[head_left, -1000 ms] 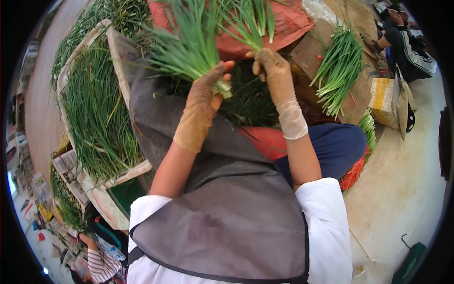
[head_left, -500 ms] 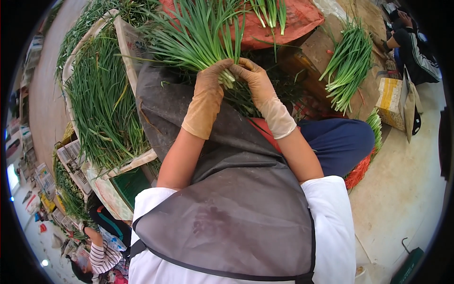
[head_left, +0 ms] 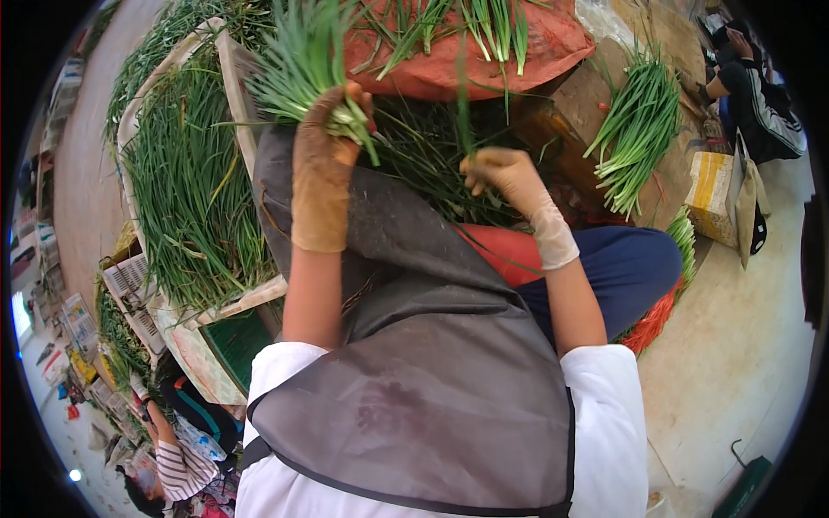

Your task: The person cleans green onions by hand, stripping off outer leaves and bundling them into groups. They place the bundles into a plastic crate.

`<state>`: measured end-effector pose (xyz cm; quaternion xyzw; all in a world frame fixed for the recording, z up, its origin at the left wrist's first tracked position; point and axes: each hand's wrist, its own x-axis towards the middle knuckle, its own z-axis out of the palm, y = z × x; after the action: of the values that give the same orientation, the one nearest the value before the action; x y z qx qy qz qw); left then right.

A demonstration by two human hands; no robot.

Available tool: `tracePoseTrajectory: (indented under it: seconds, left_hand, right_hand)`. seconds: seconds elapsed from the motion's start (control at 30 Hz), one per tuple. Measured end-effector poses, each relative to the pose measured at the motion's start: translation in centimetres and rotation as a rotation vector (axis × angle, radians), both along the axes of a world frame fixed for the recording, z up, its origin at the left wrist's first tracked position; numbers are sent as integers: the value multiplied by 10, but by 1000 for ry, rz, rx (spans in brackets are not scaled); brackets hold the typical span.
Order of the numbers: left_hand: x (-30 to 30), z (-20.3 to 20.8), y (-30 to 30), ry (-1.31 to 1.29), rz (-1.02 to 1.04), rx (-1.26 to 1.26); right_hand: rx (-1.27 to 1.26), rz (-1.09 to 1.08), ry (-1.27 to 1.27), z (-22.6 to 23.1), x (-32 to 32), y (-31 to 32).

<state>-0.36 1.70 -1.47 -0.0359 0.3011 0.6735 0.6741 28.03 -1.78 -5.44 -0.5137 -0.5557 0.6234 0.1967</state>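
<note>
My left hand (head_left: 324, 138), in a stained tan glove, is closed round the pale stem ends of a bunch of chives (head_left: 302, 65), whose green leaves fan up and away to the left. Apart from it, to the right, my right hand (head_left: 505, 177) wears a similar glove and has its fingers pinched together. A thin green chive leaf (head_left: 464, 95), smeared by motion, stands up from those fingers. Below the hands, loose leaves (head_left: 423, 160) lie in a dark heap. Several chives (head_left: 496, 30) rest on a red sheet (head_left: 471, 73) beyond them.
A pale crate (head_left: 237, 86) full of chives (head_left: 186, 181) stands at the left. To the right, another bunch (head_left: 637, 129) lies on a brown board (head_left: 574, 116), with a yellow-and-white box (head_left: 712, 190) past it. Other people (head_left: 760, 104) sit at far right and lower left.
My hands have parted: the left carried the bunch left and a little up, while the right drew away to the right and lower with a thin leaf.
</note>
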Motion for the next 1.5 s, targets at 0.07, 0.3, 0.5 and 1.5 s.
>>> tracePoseTrajectory:
  seconds: [0.07, 0.3, 0.5, 1.5]
  left_hand:
    - [-9, 20, 1, 15, 9, 130]
    - [-6, 55, 8, -9, -54, 451]
    - [-25, 27, 1, 99, -145, 260]
    - [8, 48, 5, 388, -139, 66]
  right_hand:
    - [160, 526, -999, -2, -5, 8]
    - [481, -63, -945, 33, -118, 154]
    - [548, -310, -659, 7, -112, 158]
    - [518, -247, -914, -8, -128, 190]
